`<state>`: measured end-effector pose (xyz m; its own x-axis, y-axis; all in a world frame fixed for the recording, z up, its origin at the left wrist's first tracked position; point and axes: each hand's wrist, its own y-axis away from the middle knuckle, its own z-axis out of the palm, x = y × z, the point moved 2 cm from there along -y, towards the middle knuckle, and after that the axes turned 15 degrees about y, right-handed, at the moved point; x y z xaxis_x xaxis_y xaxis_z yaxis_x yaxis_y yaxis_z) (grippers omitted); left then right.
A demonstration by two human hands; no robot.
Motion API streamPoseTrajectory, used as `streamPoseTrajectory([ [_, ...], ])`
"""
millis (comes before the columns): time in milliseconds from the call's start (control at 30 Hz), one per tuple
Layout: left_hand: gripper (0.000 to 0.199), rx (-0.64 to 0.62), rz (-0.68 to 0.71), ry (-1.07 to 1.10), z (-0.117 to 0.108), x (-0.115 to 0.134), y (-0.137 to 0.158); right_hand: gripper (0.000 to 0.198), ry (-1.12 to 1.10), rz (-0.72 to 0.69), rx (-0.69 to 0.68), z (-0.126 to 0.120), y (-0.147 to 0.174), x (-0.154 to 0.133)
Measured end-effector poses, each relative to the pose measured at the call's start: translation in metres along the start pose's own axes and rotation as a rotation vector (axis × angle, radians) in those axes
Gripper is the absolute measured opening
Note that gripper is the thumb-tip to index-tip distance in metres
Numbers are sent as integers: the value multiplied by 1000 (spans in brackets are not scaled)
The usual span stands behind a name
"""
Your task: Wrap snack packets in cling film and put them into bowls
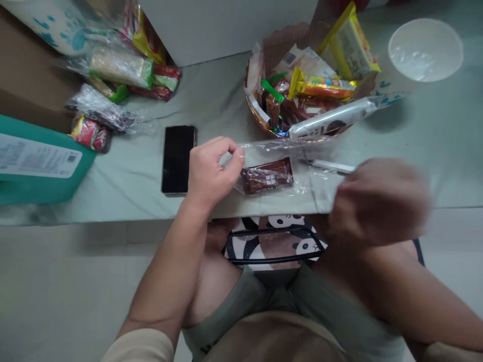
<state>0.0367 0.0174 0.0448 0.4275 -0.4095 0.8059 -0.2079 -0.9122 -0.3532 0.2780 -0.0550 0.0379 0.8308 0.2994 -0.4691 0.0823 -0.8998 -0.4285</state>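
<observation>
My left hand (217,168) pinches the edge of a clear plastic bag (302,188) between thumb and forefinger. A snack in a brown wrapper (267,176) lies in or under the bag, just right of my left fingertips. My right hand (381,201), smeared by motion, is at the bag's right side, over the table's front edge. Its fingers do not show clearly, nor whether it holds the plastic. A thin white pen-like stick (332,166) lies between the bag and my right hand.
A black phone (175,158) lies left of my left hand. Behind the bag stands a basket (256,113) of wrapped snacks, with a white cup (424,53) to its right. Wrapped snacks (121,68) and a teal box (41,161) are at left. Below the edge is a panda-print surface (264,246).
</observation>
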Motion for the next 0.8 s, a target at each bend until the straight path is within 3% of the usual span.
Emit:
streamPoseTrajectory([
  [100, 26, 35, -16, 34, -2, 6, -4, 22, 75, -260, -69, 16, -5, -20],
  [200, 29, 68, -1, 26, -4, 8, -10, 33, 251, -252, -136, 31, -15, -26],
  [400, 31, 110, -50, 27, -16, -9, -21, 21, 327, -306, -239, 35, -7, -30],
  [467, 32, 116, -84, 33, -22, -20, -24, 22, 265, -271, -281, 35, -5, -31],
  [567, 32, 85, -132, 18, -31, -35, -30, 29, 207, -101, -371, 39, -12, -32],
  [667, 32, 51, -171, 8, -39, -43, -35, 41, 297, 35, -468, 44, -23, -32],
  [800, 31, 72, -166, 22, -41, -42, -36, 48, 459, 2, -589, 46, -29, -33],
])
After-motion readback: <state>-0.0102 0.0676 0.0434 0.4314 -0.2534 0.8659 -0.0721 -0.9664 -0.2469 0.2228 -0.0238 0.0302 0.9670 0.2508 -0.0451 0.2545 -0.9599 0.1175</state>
